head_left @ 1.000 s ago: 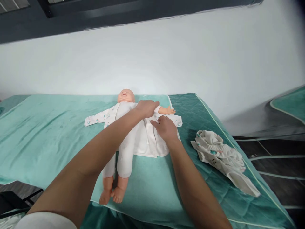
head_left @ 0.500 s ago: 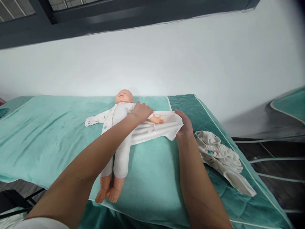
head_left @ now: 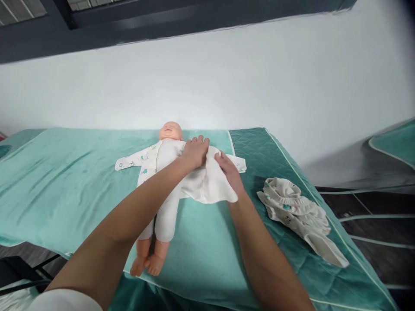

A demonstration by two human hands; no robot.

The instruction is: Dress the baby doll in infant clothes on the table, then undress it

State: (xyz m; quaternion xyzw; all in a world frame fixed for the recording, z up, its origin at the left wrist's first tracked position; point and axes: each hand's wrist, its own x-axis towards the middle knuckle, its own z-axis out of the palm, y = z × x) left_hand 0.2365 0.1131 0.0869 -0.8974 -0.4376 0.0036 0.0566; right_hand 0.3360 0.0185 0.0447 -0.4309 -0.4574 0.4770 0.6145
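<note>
A baby doll (head_left: 167, 203) in a white body suit lies on its back, with bare feet towards me. A white baby shirt (head_left: 209, 185) with a small print lies open under it, one printed sleeve spread out on the left. My left hand (head_left: 196, 152) is closed on the shirt by the doll's shoulder on the right side. In my right hand (head_left: 229, 170), the shirt's front panel is pinched, thumb on top and fingers partly under the cloth. Beyond that hand the other sleeve's cuff (head_left: 239, 164) sticks out. The doll's arm on this side is hidden.
Crumpled printed baby pants (head_left: 298, 207) lie on the dark green quilted cover (head_left: 324, 276) at the right. A light green sheet (head_left: 81, 185) covers the rest of the bed. Behind stands a white wall (head_left: 227, 82); metal bars (head_left: 372, 216) show at the far right.
My right hand has moved left, bringing the shirt panel in towards the doll. The doll's hand, visible before, is now covered, and the printed sleeve shows on the right.
</note>
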